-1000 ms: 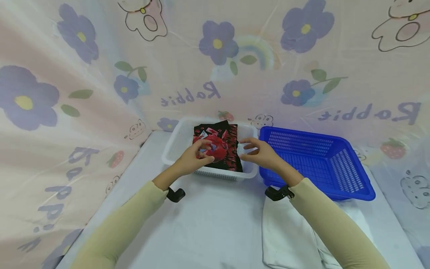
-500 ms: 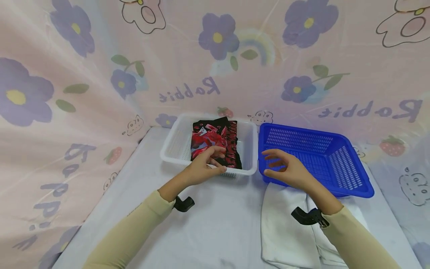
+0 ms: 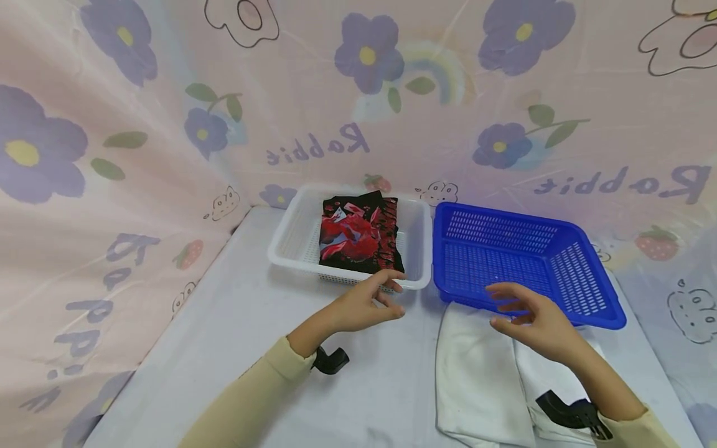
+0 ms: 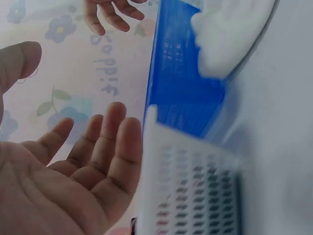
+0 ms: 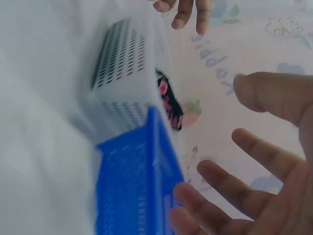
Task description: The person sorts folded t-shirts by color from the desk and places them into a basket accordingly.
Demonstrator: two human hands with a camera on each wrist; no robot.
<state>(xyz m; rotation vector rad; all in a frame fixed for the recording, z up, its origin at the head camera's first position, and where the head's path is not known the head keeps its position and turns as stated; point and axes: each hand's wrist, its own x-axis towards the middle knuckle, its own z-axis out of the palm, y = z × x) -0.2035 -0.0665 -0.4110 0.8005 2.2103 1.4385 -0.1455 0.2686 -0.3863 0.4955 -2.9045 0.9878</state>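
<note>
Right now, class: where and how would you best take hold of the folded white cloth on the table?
Pinch the white cloth at its far edge beside the blue basket, coming from above. It lies flat and folded, and the right hand hovers open over that end.

Pink flower-print curtain [image 3: 168, 124] with "Rabbit" lettering behind and left of the pale table [image 3: 235, 323]; small black clip-like thing [image 3: 330, 361] on it.

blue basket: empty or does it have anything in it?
Empty. The head view shows the blue basket with only its bare perforated floor and walls; the white cloth lies outside it, on the table in front.
</note>
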